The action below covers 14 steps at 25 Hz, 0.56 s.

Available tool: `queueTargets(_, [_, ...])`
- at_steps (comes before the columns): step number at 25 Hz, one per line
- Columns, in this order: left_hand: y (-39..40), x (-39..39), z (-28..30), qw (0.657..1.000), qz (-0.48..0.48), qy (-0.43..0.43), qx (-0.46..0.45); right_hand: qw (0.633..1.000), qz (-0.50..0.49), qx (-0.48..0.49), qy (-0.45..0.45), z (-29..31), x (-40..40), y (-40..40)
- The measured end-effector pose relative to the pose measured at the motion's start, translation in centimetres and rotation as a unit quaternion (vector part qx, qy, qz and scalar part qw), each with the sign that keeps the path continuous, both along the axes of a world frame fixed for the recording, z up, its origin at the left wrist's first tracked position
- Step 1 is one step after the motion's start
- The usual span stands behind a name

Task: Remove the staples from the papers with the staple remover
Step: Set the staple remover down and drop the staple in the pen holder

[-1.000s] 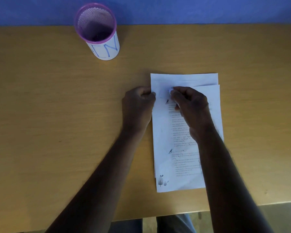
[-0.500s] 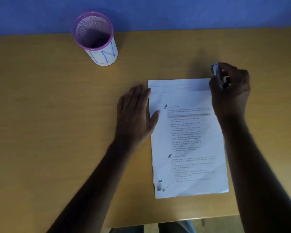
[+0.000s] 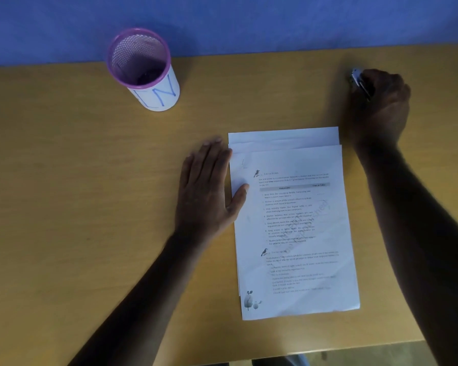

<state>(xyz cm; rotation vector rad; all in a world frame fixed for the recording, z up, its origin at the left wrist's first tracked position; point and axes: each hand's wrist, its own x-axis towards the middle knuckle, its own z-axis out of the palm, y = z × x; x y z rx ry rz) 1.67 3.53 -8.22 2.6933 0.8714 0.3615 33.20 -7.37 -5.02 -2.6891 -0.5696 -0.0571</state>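
- Papers (image 3: 296,223) lie flat at the middle of the wooden desk (image 3: 64,180), top sheets fanned a little so two upper edges show at twelve o'clock.
- Left hand (image 3: 209,188) is spread open, palm down, holding nothing; it rests on the desk at nine o'clock of the stack, thumb just over the sheet's left margin.
- Right hand (image 3: 378,101) sits well off at one o'clock of the papers, fingers curled round the staple remover (image 3: 358,81), whose metal tip pokes out at the hand's upper left.
- Whether a pulled staple hangs in that tip I can't tell; it's too dim and small.
- Looks like a carry-away or set-down: best done clear of the sheets, with the left palm pinning the stack so it doesn't skate.
- Purple mesh pen cup (image 3: 143,72) stands at eleven o'clock, well apart from both hands.
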Motion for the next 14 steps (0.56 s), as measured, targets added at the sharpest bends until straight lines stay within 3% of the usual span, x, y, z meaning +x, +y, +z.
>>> queueTargets(3, [0.0,0.0,0.0,1.0,0.005,-0.001,0.005,1.0,-0.013,0.006,-0.025,1.4,-1.7,0.1])
queueTargets(5, [0.0,0.1,-0.1,1.0,0.006,-0.002,0.007,0.992,0.057,0.092,-0.057,2.1,-4.9,0.1])
queueTargets(7, [-0.1,0.1,-0.1,1.0,0.005,0.004,0.008,0.977,0.115,0.181,0.015,2.2,-9.9,0.5])
queueTargets(10, [0.0,0.0,-0.2,1.0,0.004,0.007,0.011,0.965,0.162,0.155,0.134,1.5,-17.2,1.1])
queueTargets(14, [0.0,0.0,-0.5,1.0,0.001,0.002,0.024,0.969,0.166,0.102,0.153,0.6,-19.8,1.6])
